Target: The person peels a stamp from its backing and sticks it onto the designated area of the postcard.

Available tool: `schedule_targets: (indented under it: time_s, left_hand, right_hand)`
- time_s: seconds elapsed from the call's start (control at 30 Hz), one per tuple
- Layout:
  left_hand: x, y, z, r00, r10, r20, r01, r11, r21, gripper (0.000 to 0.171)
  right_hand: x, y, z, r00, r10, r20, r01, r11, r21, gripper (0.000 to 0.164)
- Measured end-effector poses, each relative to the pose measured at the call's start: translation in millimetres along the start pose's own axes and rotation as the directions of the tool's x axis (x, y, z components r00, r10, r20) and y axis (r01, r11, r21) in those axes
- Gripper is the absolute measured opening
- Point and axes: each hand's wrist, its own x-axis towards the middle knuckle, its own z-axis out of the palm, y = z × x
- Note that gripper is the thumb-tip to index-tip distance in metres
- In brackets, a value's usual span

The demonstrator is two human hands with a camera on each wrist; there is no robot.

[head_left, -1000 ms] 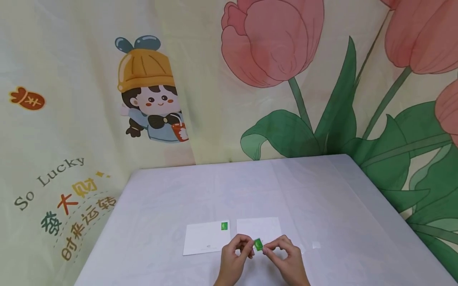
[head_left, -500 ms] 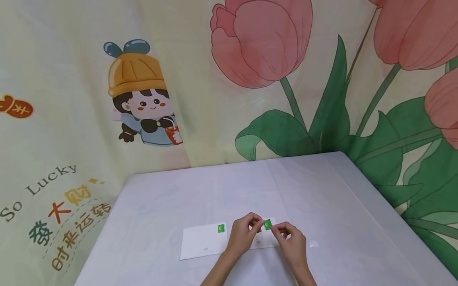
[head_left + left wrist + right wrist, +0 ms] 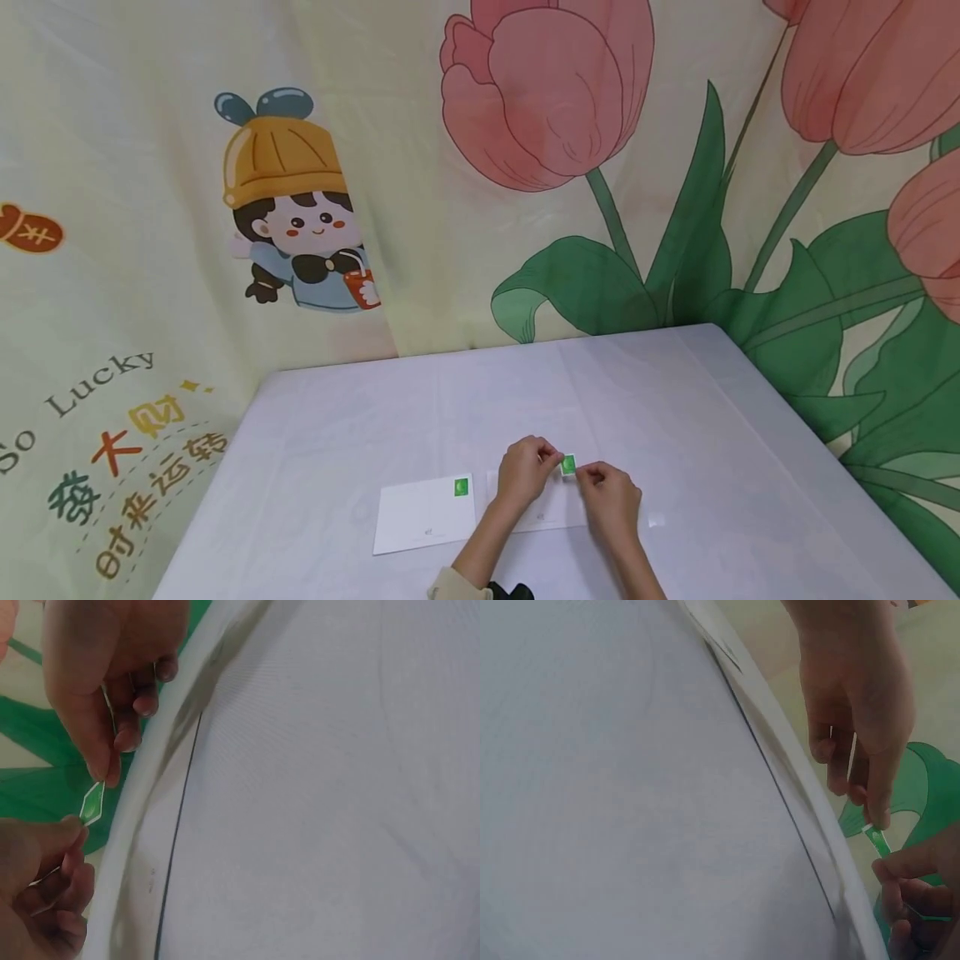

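Observation:
A small green stamp (image 3: 568,465) with a white border is held above the upper right part of a white envelope (image 3: 542,518). My left hand (image 3: 525,471) pinches its left edge between thumb and fingertip. On the opposite edge, my right hand (image 3: 611,500) pinches it too. The left wrist view shows the stamp (image 3: 92,804) stretched between both hands, tilted and apart from the table. From the right wrist, the stamp (image 3: 877,840) appears between the same fingertips. Part of the envelope is hidden under the hands and forearms.
Left of the hands lies another white envelope (image 3: 423,521) with a green stamp (image 3: 461,487) in its top right corner. A small pale scrap (image 3: 657,520) lies right of the right hand. The white-covered table (image 3: 360,417) ends at a printed curtain (image 3: 435,208).
Both hands have moved forward and slightly right with the stamp, from in front of the right-hand envelope to over its upper right part. The head view has shifted slightly.

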Motion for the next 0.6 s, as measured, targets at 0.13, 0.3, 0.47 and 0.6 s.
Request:
schedule_targets:
  time_s: [0.13,0.3,0.47,0.6]
  left_hand:
    - [-1.4,-5.8,4.8,1.0,-0.023,0.019,0.023,1.0,0.009,0.012]
    - [-3.2,-10.9,10.2,1.0,-0.02,0.021,0.019,1.0,0.025,0.011]
    - [-5.0,-13.3,13.9,1.0,0.0,0.012,-0.001,0.998,0.066,0.012]
    - [-5.6,-13.1,15.1,1.0,0.017,0.005,-0.018,0.994,0.108,0.013]
  right_hand:
    - [-1,2,4,1.0,-0.013,-0.004,0.013,0.998,-0.062,0.011]
    - [-4,3,5,0.999,-0.036,-0.028,0.033,0.994,-0.103,0.009]
    - [-4,5,7,0.997,-0.048,-0.062,0.038,0.989,-0.145,0.008]
    - [-3,7,11,0.997,-0.034,-0.072,0.02,0.983,-0.181,0.009]
